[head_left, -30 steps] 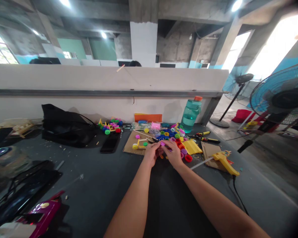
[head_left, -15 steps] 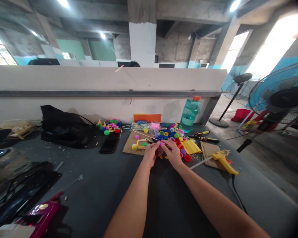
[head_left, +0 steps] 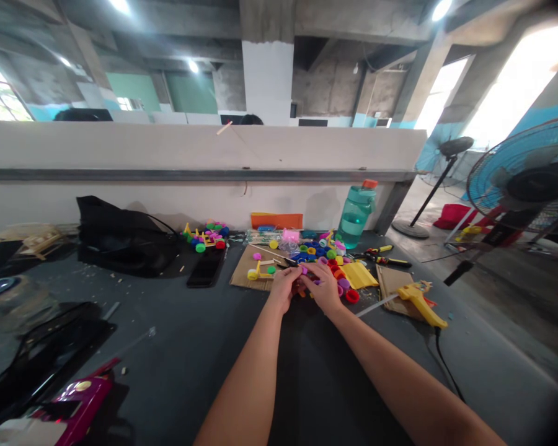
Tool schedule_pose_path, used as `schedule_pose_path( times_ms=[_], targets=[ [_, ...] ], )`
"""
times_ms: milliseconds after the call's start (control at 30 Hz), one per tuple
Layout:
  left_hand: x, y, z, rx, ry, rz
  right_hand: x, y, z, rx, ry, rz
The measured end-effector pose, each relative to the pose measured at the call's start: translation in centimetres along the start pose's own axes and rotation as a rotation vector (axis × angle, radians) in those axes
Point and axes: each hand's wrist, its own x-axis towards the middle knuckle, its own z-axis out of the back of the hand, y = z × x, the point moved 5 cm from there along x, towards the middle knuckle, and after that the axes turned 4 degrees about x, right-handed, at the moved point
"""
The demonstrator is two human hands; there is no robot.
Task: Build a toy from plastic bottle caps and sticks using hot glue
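Pinching a purple piece [head_left: 304, 271] between our left hand [head_left: 284, 288] and right hand [head_left: 325, 286], grip narrow, we hold it left of the glue gun [head_left: 418, 302], neither hand nearer, its long axis unclear.

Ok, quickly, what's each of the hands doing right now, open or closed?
Left hand: closed, fingertips on a small pinkish-purple plastic piece.
Right hand: closed, fingertips on the same piece.
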Motion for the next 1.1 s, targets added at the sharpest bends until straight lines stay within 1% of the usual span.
schedule_pose_path(
  times_ms=[167,400,733,900,1100],
  targets=[
    [-0.2,0.1,-0.2,0.018,0.011,0.027,0.0,0.0,0.0,-0.017,0.007,0.019],
    [0.0,0.1,0.0,0.042,-0.022,0.017,0.2,0.0,-0.2,-0.040,0.049,0.027],
    [0.1,0.3,0.1,0.031,-0.019,0.032,0.1,0.0,-0.3,-0.042,0.054,0.027],
    [0.1,0.1,0.1,0.006,-0.032,0.022,0.2,-0.1,-0.2,0.010,0.034,-0.023],
    [0.0,0.1,0.1,0.018,-0.022,0.010,-0.1,-1.1,-0.1,0.069,-0.018,-0.147]
  ],
)
